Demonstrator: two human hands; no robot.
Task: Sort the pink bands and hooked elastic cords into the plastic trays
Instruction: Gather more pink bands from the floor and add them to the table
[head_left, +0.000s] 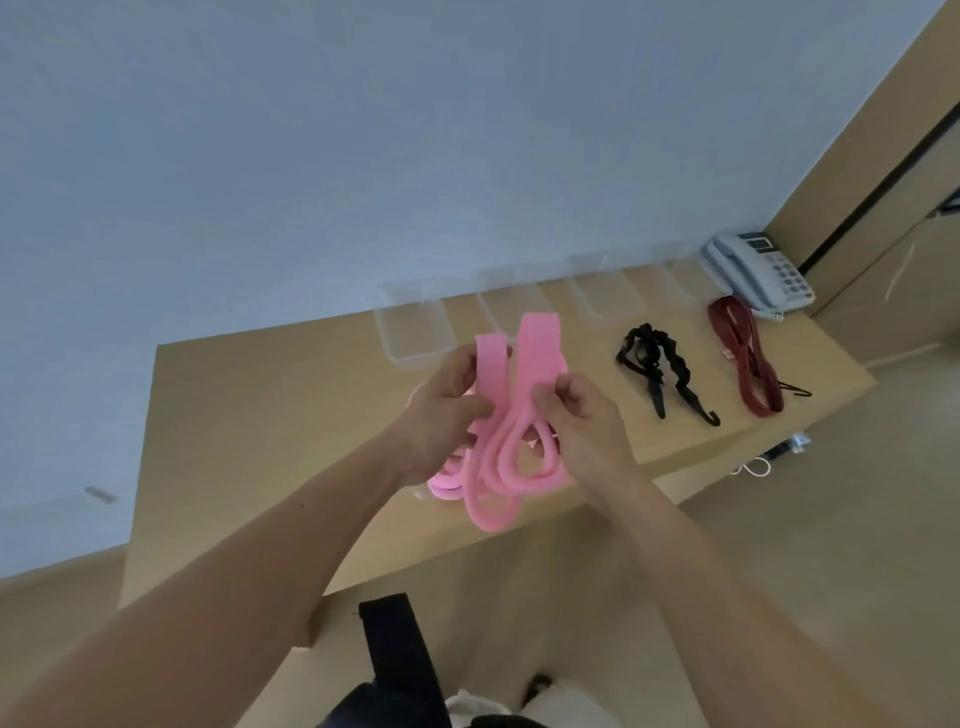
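Table: a tan wooden table (249, 415) stretches from the left foreground to the far right, set against a pale blue-grey wall (363, 130).

Left hand: the person's left hand (447, 405) is raised over the table. Its fingers are curled round the shorter of two upright pink loops, and the thumb is laid across the front.

First tray: a clear rectangular plastic tray (413, 332) sits on the table at the wall, just beyond the left hand.

Bands: a bunch of flat, wide pink elastic bands (511, 395) is held between both hands. Two loop ends stand up above the fingers. The rest hangs in tangled loops below, by the table's near edge. Whether the lowest loops touch the table cannot be told.

Right hand: the right hand (582, 415) pinches the taller upright loop between thumb and curled fingers.

Further trays: more clear plastic trays (605, 296) stand in a row along the wall to the right of the first, their outlines faint.

Black cord: a black crinkled elastic cord (649, 348) with hooks at its ends lies on the table to the right of the hands, apart from them, hooks toward the near edge.

Red cord: a dark red elastic cord (740, 345), folded in long loops with a thin hook at its near end, lies beside the black one without touching it.

Telephone: a grey-white desk telephone (758, 273) with a keypad sits at the table's far right corner, just beyond the red cord.
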